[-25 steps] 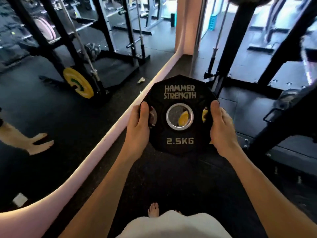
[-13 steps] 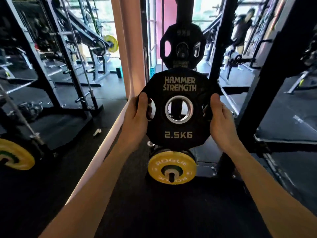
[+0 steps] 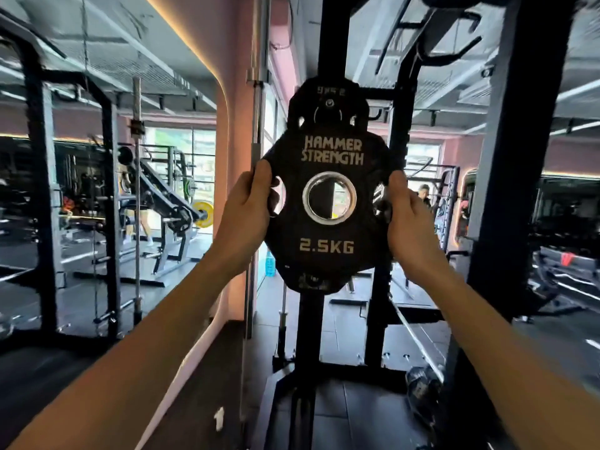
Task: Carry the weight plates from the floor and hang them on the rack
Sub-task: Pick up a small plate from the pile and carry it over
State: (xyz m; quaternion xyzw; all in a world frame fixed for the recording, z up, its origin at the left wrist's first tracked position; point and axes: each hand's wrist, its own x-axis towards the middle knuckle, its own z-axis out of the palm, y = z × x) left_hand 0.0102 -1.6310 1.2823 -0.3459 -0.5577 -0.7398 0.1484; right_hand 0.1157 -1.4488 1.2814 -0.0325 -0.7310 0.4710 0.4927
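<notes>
Two bare forearms reach up and forward from the bottom corners of the view; the left hand (image 3: 248, 203) grips the left edge of the black weight plate (image 3: 328, 245), thumb lying on the front face beside the left grip hole, the other fingers curled out of sight behind the rim; the right hand (image 3: 406, 216) grips the right edge the same way, thumb over the front by the right grip hole, fingers wrapped behind. The plate is held upright in the air at about head height, its face toward the camera, lettered HAMMER STRENGTH above the steel-ringed centre hole and 2.5KG below it; it touches nothing but the two hands as far as can be told. Just behind and above it a second black plate (image 3: 328, 105) already hangs on a peg of the black rack upright (image 3: 308, 319), its lower part hidden by the held plate. Left of the upright stands a steel barbell (image 3: 256, 131) on end, against a pink wall (image 3: 233, 125); further left a mirror (image 3: 97, 206) shows racks and a yellow plate; far right, beyond a thick black post (image 3: 506, 190), stands a person (image 3: 423, 194), blurred.
</notes>
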